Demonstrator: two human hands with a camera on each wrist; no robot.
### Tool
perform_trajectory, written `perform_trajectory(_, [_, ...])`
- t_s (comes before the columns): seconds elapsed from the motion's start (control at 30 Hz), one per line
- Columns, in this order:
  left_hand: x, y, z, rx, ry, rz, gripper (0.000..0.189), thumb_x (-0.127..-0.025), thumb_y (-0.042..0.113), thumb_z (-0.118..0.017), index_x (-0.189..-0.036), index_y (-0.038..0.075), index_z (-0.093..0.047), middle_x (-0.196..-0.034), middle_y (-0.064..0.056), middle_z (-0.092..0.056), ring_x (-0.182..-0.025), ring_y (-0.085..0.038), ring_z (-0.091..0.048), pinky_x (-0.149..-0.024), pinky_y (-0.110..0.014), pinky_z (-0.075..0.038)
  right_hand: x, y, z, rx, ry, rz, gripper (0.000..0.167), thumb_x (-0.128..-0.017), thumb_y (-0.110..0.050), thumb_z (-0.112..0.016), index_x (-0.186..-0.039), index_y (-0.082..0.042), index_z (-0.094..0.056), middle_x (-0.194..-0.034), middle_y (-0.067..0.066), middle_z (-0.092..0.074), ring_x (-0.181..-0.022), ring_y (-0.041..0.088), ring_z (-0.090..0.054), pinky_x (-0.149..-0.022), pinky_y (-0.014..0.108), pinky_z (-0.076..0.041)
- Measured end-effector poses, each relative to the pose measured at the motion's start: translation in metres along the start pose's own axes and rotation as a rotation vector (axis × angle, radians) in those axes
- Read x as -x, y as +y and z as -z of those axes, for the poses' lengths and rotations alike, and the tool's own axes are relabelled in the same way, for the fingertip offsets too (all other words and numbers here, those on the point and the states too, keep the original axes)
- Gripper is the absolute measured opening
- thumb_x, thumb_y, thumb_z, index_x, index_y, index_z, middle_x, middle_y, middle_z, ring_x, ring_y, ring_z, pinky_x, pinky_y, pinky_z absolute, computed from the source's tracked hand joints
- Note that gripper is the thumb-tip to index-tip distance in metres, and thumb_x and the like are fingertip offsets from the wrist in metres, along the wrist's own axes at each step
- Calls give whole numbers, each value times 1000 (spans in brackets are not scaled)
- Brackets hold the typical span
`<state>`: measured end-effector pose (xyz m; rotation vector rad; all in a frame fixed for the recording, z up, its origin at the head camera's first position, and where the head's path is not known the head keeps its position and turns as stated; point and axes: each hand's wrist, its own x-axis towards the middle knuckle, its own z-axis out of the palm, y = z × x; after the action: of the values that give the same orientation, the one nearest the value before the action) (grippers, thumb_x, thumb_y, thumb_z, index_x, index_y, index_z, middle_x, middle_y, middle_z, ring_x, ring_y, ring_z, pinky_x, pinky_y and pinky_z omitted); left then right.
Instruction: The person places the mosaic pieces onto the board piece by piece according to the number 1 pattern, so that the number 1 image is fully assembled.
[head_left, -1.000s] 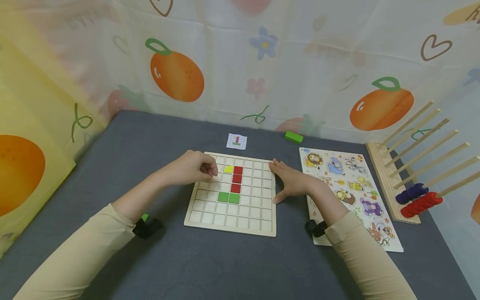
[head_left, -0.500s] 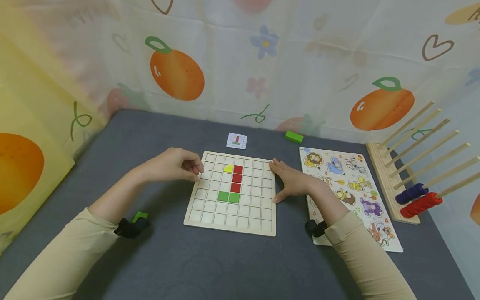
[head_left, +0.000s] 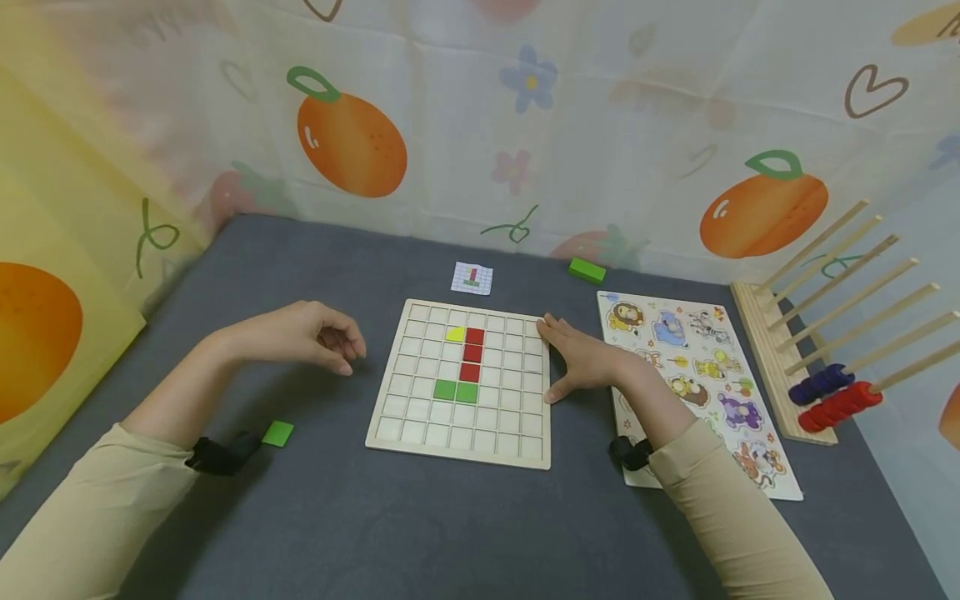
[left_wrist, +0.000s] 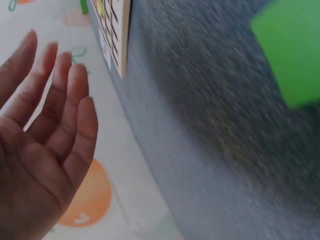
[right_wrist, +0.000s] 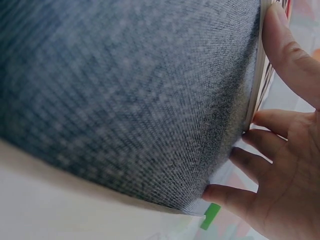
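Observation:
A square wooden grid board (head_left: 420, 450) with pale cells lies mid-table in the head view. Red tiles (head_left: 471, 353) form a column on it, a yellow piece (head_left: 455, 334) lies by the column's top left, and green tiles (head_left: 455, 391) are at its foot. Left of the board, apart from it, my left hand (head_left: 303, 335) hovers with loosely bent fingers; its palm holds nothing in the left wrist view. My right hand (head_left: 581, 357) touches the board's right edge with thumb and fingertips, fingers mostly straight. A loose green tile (head_left: 278, 433) lies near my left wrist.
Behind the board lie a paper card (head_left: 472, 278) with a small coloured grid drawing and a green block (head_left: 587, 271). To the right are an animal puzzle board (head_left: 678, 333), partly under my right arm, and a wooden peg rack (head_left: 780, 367) with blue and red beads.
My left hand has moved left, off the board, and its fingers have loosened. The green tile near my left wrist has come into full view. My right hand stays at the board's edge.

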<state>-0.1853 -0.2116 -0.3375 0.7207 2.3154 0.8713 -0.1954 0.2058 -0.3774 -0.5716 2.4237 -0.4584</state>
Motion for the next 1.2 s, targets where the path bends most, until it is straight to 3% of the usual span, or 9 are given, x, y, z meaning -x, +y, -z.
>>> perform_trajectory(0.13, [6,-13,4,42,-104,13,27,-81,7,-77,-107,7,-72,-104,-12,-71,-85,-10,-66,-75,-23,-55,0,-1,1,-4,-4,2,117,-79,-37,-81,-158,-4,-2,-167,19,7,-154,42,4,-123,60,-12])
perform_trajectory(0.3, [15,-28,9,84,-222,-18,32,-78,-3,-73,-108,8,-75,-106,-12,-69,-85,-12,-61,-74,-22,-54,0,-1,3,-9,-8,9,116,-80,-36,-81,-159,-5,-2,-167,19,9,-154,41,6,-123,61,-12])
perform_trajectory(0.57, [24,-48,10,148,-340,-45,32,-73,-1,-76,-105,4,-77,-105,-5,-68,-85,-5,-57,-75,-21,-51,0,0,3,-12,-5,7,116,-80,-36,-81,-159,-4,-2,-167,18,9,-154,41,6,-123,60,-11])
perform_trajectory(0.8, [28,-52,4,146,-374,-41,38,-68,-1,-77,-105,6,-77,-101,-5,-65,-82,-2,-48,-71,-18,-45,1,0,2,-13,-6,1,116,-80,-36,-81,-159,-5,-2,-167,18,9,-155,41,6,-123,60,-12])
perform_trajectory(0.93, [33,-55,-1,164,-394,-45,46,-64,-4,-78,-108,7,-77,-92,-6,-58,-71,-11,-36,-63,-18,-37,1,0,1,-13,-10,3,115,-80,-36,-81,-159,-5,-2,-167,18,9,-155,41,6,-123,60,-12])
perform_trajectory(1.03, [36,-60,-5,167,-381,-66,50,-62,-6,-77,-109,9,-77,-90,-8,-54,-69,-15,-32,-61,-19,-34,1,0,0,-11,-10,2,115,-80,-36,-81,-159,-5,-2,-167,18,9,-155,41,6,-123,60,-12])
perform_trajectory(1.2, [39,-63,-12,154,-330,-98,52,-57,-11,-74,-104,12,-78,-89,-8,-50,-72,-10,-34,-60,-19,-35,0,1,1,-9,-8,4,116,-80,-36,-81,-159,-5,-2,-167,17,8,-155,41,6,-123,60,-12])
